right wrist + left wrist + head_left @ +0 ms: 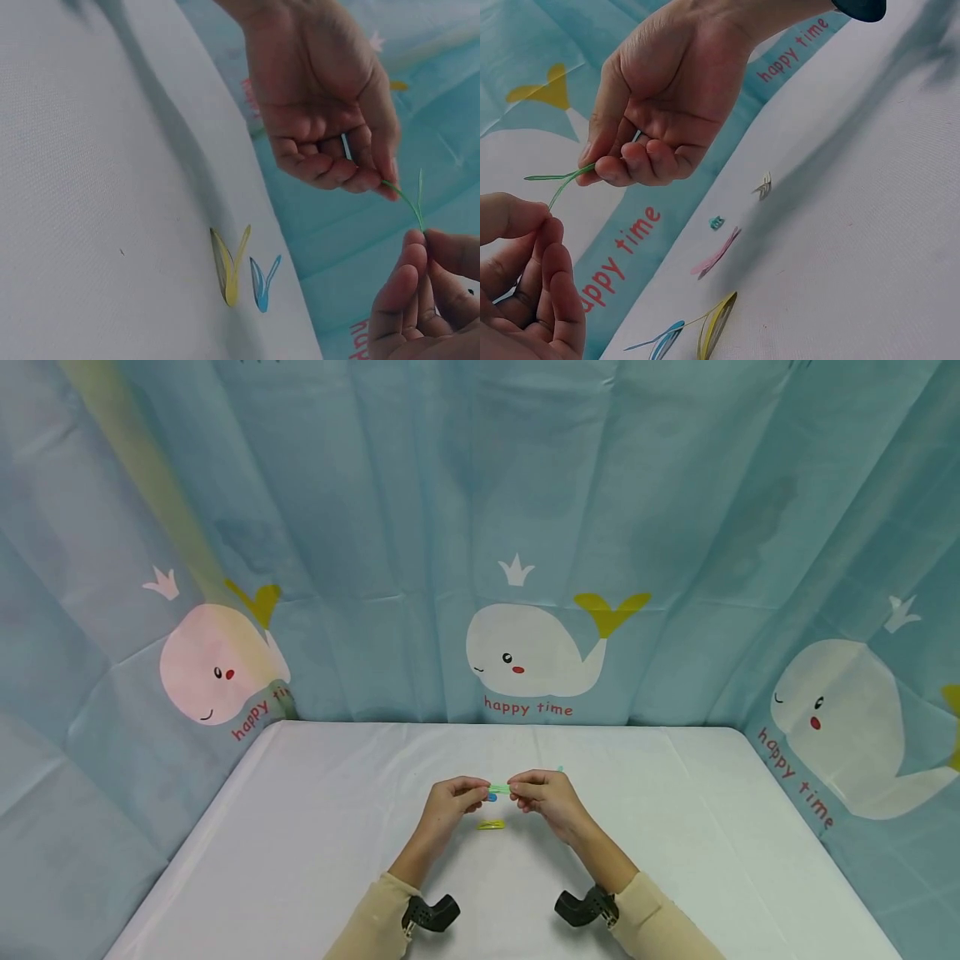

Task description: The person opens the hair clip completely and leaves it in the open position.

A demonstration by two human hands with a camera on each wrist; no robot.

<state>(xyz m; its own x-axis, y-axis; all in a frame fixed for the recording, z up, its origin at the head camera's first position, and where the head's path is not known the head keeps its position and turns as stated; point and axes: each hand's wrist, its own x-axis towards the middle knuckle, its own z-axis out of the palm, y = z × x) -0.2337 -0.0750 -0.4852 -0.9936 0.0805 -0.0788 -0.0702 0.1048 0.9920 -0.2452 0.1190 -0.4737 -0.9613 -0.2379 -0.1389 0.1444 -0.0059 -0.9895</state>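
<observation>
A green snap hair clip (499,789) is held up between both hands, its two legs spread apart. My right hand (551,797) pinches the end where the legs join. The fingertips of my left hand (450,806) pinch the free end of one leg; the other leg sticks out loose in the left wrist view. Below the hands, a yellow snap hair clip (230,281) and a smaller blue snap hair clip (262,295) lie on the table, both spread open.
In the left wrist view, a pink hair clip (716,255), a small teal clip (716,222) and a pale toothed clip (763,186) lie on the white table (300,860). A blue whale-print curtain (375,527) hangs behind the table and at its sides.
</observation>
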